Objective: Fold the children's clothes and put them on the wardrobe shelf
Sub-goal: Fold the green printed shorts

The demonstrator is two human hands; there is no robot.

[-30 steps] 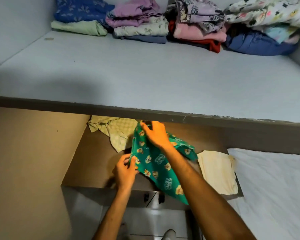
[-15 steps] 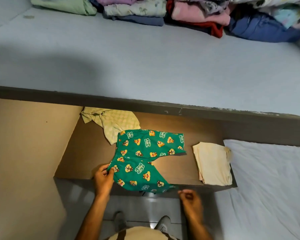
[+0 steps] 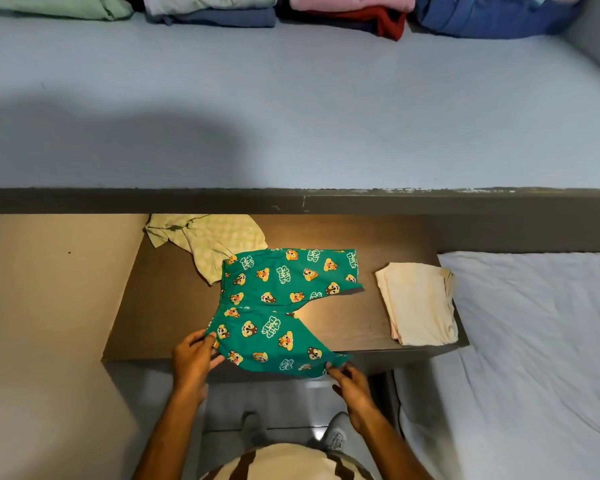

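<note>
Two grips on one shorts (image 3: 278,306)

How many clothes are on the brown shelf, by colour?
Green shorts: 1
Pale green garment: 1
Cream cloth: 1
Total: 3

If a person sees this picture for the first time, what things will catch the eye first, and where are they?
First, the bright green cartoon-print shorts, spread flat in the middle of the dark brown shelf, with the left hand pinching the waistband corner and the right hand pinching the near leg hem. Next, the row of colourful folded clothes along the back of the grey upper shelf.
</note>
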